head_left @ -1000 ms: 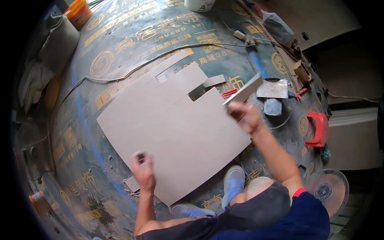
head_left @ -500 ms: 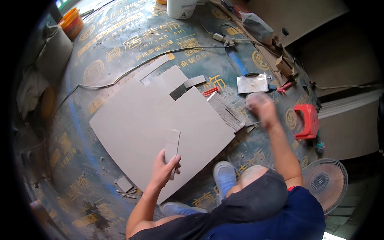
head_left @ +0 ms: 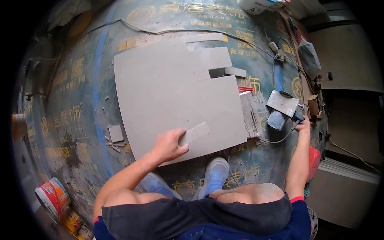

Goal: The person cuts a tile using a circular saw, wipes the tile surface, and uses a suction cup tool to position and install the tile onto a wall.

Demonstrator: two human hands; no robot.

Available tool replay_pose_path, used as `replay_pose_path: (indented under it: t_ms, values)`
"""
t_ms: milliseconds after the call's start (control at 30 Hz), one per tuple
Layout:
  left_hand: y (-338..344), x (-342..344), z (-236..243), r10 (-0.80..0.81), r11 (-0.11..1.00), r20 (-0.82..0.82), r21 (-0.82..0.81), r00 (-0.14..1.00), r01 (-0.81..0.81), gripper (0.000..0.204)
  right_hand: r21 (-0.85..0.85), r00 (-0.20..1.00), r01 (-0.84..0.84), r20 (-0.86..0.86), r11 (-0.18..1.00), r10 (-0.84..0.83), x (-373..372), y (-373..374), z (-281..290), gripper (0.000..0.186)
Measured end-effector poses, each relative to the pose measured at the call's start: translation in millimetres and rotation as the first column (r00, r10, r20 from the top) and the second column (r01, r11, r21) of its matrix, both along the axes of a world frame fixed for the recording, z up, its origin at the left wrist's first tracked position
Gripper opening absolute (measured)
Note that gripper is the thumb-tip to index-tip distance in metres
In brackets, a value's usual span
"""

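Note:
A large light-grey tile (head_left: 172,92) with a rectangular notch in its right edge lies on the floor before me. My left hand (head_left: 171,145) is closed on one end of a narrow tile strip (head_left: 199,132), which lies low over the large tile's near part. Off to the right, my right hand (head_left: 303,125) has its fingers round the dark rear handle of a handheld power cutter (head_left: 282,103) with a flat silver base plate. Its cord loops toward the tile. The fingers there are partly hidden.
A small tile offcut (head_left: 236,71) sits beside the notch. A worn silver-grey slab (head_left: 251,114) lies along the tile's right edge. Broken tile pieces (head_left: 116,134) are at left, a cable (head_left: 160,32) crosses behind, and a bucket (head_left: 53,196) stands lower left. A red stool (head_left: 314,162) is at right.
My view has shifted. My right hand has moved from beside the cutter's base plate to its rear handle. My left hand has lowered the tile strip and turned it flatter over the large tile.

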State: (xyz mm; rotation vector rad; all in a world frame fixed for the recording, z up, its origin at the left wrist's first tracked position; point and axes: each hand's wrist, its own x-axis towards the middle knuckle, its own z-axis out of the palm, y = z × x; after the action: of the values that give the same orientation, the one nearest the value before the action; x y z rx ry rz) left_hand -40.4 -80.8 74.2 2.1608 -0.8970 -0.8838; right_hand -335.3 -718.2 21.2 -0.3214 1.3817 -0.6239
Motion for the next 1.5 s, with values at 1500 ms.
replay_pose_path:
  t_ms: [1500]
  values:
    - [-15.4,-21.6,41.9,-0.256,0.956,0.026,0.152,0.966,0.249,0.027,-0.401,0.499,-0.8,-0.032,0.446,0.866,123.4,424.9,170.2,0.05]
